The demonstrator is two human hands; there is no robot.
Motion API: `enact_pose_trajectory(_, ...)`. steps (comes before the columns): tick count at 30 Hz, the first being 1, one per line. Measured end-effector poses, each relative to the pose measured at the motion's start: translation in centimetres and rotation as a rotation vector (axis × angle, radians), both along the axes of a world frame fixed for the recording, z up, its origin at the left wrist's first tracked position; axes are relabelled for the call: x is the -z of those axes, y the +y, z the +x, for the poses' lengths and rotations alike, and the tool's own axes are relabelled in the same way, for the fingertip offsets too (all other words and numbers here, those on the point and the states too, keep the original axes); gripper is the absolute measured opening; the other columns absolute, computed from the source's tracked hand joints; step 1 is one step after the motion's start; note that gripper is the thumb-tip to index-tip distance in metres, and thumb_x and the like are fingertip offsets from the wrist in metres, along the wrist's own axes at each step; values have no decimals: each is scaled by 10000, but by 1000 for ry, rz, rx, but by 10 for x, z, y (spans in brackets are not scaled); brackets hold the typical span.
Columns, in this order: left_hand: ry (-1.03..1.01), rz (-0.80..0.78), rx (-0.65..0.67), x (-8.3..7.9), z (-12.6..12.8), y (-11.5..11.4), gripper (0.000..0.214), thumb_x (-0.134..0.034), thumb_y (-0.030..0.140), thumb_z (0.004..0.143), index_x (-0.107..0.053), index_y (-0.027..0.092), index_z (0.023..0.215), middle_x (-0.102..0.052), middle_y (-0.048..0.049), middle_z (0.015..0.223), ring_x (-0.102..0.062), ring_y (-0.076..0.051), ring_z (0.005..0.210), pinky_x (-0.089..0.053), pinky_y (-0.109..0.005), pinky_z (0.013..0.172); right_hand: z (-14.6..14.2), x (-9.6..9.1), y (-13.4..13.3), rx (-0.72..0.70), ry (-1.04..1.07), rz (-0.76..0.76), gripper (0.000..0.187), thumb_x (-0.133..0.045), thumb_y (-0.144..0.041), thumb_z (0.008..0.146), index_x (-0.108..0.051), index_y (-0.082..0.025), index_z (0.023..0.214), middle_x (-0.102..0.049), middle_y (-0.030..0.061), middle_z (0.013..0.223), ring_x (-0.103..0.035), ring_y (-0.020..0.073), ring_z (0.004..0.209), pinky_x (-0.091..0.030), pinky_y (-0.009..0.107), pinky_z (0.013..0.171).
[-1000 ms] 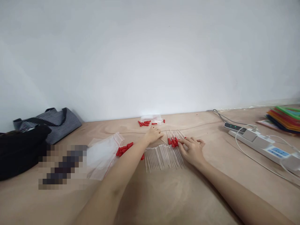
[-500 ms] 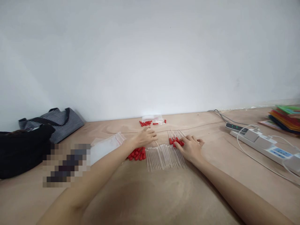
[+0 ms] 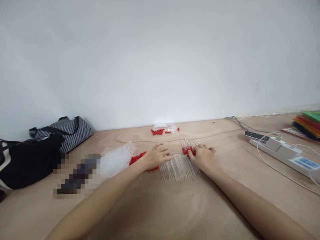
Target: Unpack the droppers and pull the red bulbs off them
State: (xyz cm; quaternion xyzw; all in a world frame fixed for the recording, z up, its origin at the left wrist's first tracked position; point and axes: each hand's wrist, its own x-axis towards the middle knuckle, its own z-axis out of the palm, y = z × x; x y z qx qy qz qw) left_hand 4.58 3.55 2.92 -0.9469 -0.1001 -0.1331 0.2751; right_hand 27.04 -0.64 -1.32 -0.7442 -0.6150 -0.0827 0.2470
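Observation:
A row of clear thin glass tubes (image 3: 178,166) lies on the wooden table (image 3: 160,206) in front of me. Behind it lie a few tubes fitted with red rubber caps (image 3: 187,150). My left hand (image 3: 156,156) rests with curled fingers at the left end of the tube row, over a heap of loose red caps (image 3: 136,158). My right hand (image 3: 202,156) lies on the right end of the row, its fingertips touching the capped tubes. What either hand holds is hidden.
A clear zip bag (image 3: 115,161) lies left of the caps. More red caps and a small bag (image 3: 163,129) sit near the wall. Dark and striped bags (image 3: 45,146) stand far left. A power strip with cables (image 3: 282,151) and coloured folders (image 3: 308,121) are at the right.
My left hand drew back from beyond the tubes to the row's left end, over the loose caps. My right hand stayed on the capped tubes. The view shifted slightly.

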Motion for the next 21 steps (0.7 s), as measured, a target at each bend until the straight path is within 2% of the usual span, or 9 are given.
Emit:
enact_pose_trajectory(4, -327, -139, -167, 10, -14, -27, 163, -417, 171, 857, -571, 219, 832, -634, 18, 829, -515, -142, 843, -256, -356, 881, 0, -1, -6, -21, 80, 121, 318, -426, -366, 805, -615, -184, 625, -605, 57, 730, -486, 209, 801, -207, 373, 754)
enact_pose_trajectory(10, -681, -276, -330, 26, -27, -60, 160, -465, 252, 833, -615, 210, 796, -645, -5, 770, -537, -156, 816, -306, -362, 818, -11, 0, -27, -449, 147, 294, 241, -455, -352, 830, -614, -206, 721, -578, 13, 722, -479, 159, 760, -234, 314, 739)
enact_pose_trajectory(12, -736, -344, -403, 28, -23, -64, 180, -472, 287, 828, -636, 215, 805, -653, -10, 758, -543, -162, 788, -332, -349, 754, -19, 1, -33, -509, 169, 329, 241, -467, -358, 830, -601, -206, 700, -560, 3, 684, -472, 151, 727, -236, 312, 739)
enact_pose_trajectory(16, -748, -542, -516, 31, -4, -73, 238, -441, 336, 845, -658, 245, 877, -671, 1, 726, -558, -158, 708, -364, -327, 665, -40, 3, -45, -531, 194, 372, 284, -474, -373, 833, -564, -196, 631, -521, -9, 624, -454, 139, 680, -238, 308, 723)
enact_pose_trajectory(21, -846, -840, -522, 37, 15, -79, 269, -432, 371, 841, -650, 215, 830, -665, 3, 701, -577, -138, 654, -417, -287, 626, -56, 6, -56, -658, 161, 361, 231, -495, -346, 825, -569, -196, 666, -530, -15, 658, -453, 133, 703, -228, 311, 732)
